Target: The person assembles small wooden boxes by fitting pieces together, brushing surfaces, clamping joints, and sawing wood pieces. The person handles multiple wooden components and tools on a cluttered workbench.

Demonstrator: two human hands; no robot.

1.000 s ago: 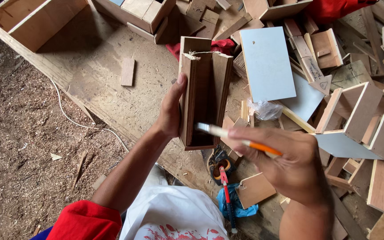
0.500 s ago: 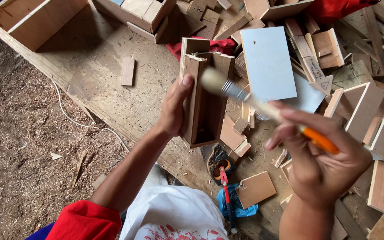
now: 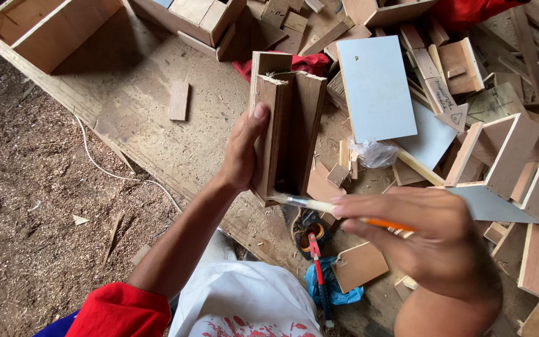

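Note:
My left hand point(image 3: 242, 153) grips the left wall of a narrow open wooden box point(image 3: 287, 125), holding it upright above the workboard with its opening toward me. My right hand point(image 3: 435, 240) holds a small paintbrush point(image 3: 329, 206) with an orange handle and a pale bristle tip. The bristles touch the near bottom edge of the box. Inside, the box is dark brown; its top edge is rough and splintered.
A plywood workboard point(image 3: 126, 118) lies on a sawdust floor. Pale blue panels point(image 3: 375, 87), open wooden boxes point(image 3: 500, 168) and many offcuts are piled to the right. Larger boxes point(image 3: 45, 28) stand at the back left. A red-handled tool point(image 3: 318, 268) and blue cloth lie near me.
My right hand has swung the brush from up beside the box's right wall down to its near bottom edge. The left hand still holds the box, shifted slightly.

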